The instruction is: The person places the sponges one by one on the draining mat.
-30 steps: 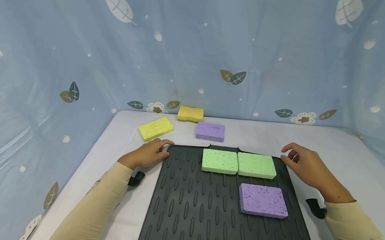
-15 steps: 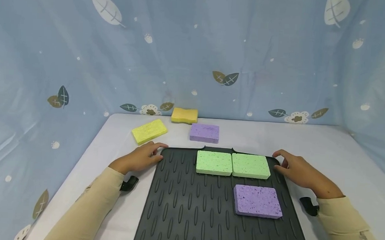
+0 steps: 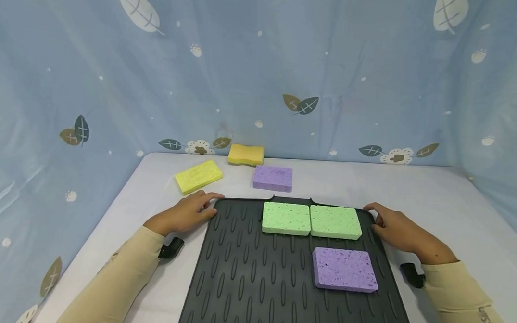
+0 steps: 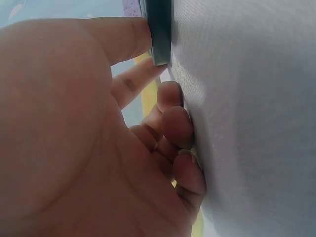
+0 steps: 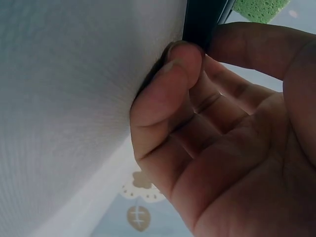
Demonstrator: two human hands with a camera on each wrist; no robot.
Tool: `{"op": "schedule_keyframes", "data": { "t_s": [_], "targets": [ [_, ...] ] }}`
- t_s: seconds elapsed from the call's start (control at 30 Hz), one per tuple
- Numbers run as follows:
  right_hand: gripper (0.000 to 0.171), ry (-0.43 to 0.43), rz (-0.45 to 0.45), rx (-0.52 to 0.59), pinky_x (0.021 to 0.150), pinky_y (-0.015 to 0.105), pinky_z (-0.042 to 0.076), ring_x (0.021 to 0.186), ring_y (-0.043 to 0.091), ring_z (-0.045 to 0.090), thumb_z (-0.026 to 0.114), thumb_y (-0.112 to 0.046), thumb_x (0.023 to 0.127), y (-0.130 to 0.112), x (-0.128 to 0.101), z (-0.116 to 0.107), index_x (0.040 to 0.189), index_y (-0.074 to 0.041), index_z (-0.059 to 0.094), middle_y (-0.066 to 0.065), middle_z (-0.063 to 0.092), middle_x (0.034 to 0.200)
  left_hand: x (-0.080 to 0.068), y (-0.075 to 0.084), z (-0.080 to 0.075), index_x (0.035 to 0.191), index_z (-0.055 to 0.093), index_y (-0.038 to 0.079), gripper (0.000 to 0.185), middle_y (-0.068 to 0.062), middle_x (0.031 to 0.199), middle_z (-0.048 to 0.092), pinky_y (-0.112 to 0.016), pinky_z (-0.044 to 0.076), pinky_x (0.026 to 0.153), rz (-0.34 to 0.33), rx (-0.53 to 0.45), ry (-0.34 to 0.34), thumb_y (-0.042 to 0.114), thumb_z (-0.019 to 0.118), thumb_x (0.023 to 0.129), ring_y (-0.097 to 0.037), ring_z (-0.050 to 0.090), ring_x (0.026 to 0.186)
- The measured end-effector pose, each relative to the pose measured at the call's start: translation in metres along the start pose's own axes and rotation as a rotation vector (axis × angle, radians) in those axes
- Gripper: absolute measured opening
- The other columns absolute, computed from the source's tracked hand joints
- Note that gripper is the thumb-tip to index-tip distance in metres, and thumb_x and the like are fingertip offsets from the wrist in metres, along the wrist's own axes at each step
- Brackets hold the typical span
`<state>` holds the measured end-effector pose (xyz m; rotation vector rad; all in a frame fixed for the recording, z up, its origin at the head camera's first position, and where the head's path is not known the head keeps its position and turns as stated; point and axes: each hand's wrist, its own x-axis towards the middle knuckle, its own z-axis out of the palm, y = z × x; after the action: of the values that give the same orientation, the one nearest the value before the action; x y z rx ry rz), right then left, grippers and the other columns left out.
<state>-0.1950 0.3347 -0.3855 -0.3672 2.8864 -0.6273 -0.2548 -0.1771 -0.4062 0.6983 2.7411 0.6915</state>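
Note:
A black rubber drying mat [image 3: 245,276] with raised oval ribs lies on the white table in the head view. My left hand [image 3: 187,212] holds its far left corner, with the thumb on the side edge and the index finger along the far edge. At the far right corner my right hand [image 3: 404,233] has the mat between thumb and index finger, the other fingers curled beside it on the cloth. Two green sponges [image 3: 287,218] [image 3: 335,222] sit side by side along the mat's far edge. Nearer, a purple sponge [image 3: 344,270] rests on the mat's right part.
Beyond the mat on the table lie a bright yellow sponge [image 3: 198,176], a darker yellow sponge [image 3: 246,154] with curved sides and another purple sponge [image 3: 272,178]. A blue patterned curtain [image 3: 244,84] hangs behind the table and at both sides.
My right hand has come in to the left, from just off the far right corner to touching the mat there. The head view has shifted slightly; the sponges stay put.

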Motion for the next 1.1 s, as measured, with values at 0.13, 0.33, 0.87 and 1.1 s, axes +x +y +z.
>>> {"op": "schedule_keyframes", "data": {
  "t_s": [0.13, 0.33, 0.87, 1.1],
  "targets": [
    [0.045, -0.013, -0.009, -0.005, 0.056, 0.029, 0.040, 0.065, 0.014, 0.048, 0.055, 0.001, 0.093, -0.002, 0.000, 0.000, 0.136, 0.006, 0.045, 0.002, 0.058, 0.077, -0.001, 0.001, -0.002, 0.148, 0.047, 0.020, 0.045, -0.005, 0.091, 0.047, -0.033, 0.036, 0.070, -0.009, -0.002, -0.011, 0.026, 0.055, 0.104, -0.017, 0.042, 0.078],
    [0.046, -0.026, -0.021, 0.004, 0.056, 0.029, 0.040, 0.065, 0.014, 0.048, 0.055, 0.000, 0.093, -0.002, 0.001, 0.002, 0.137, 0.006, 0.044, 0.002, 0.058, 0.077, -0.002, -0.001, -0.001, 0.147, 0.047, 0.021, 0.044, -0.005, 0.092, 0.047, -0.033, 0.036, 0.070, -0.028, -0.002, -0.012, 0.026, 0.053, 0.104, -0.018, 0.043, 0.079],
    [0.045, -0.017, -0.034, -0.028, 0.057, 0.030, 0.040, 0.065, 0.014, 0.048, 0.053, 0.002, 0.093, 0.000, -0.003, 0.003, 0.137, 0.005, 0.043, 0.002, 0.059, 0.077, -0.004, 0.007, -0.004, 0.148, 0.047, 0.022, 0.044, -0.006, 0.095, 0.051, -0.033, 0.038, 0.071, -0.048, 0.015, -0.038, 0.026, 0.054, 0.104, -0.018, 0.045, 0.079],
    [0.045, -0.024, -0.030, -0.037, 0.055, 0.031, 0.040, 0.063, 0.015, 0.048, 0.050, 0.001, 0.094, 0.002, -0.001, 0.002, 0.138, 0.005, 0.042, 0.004, 0.059, 0.076, -0.001, 0.008, -0.015, 0.147, 0.048, 0.016, 0.044, -0.007, 0.098, 0.057, -0.034, 0.043, 0.076, -0.029, -0.051, -0.047, 0.023, 0.054, 0.104, -0.018, 0.050, 0.084]
  ]
}}
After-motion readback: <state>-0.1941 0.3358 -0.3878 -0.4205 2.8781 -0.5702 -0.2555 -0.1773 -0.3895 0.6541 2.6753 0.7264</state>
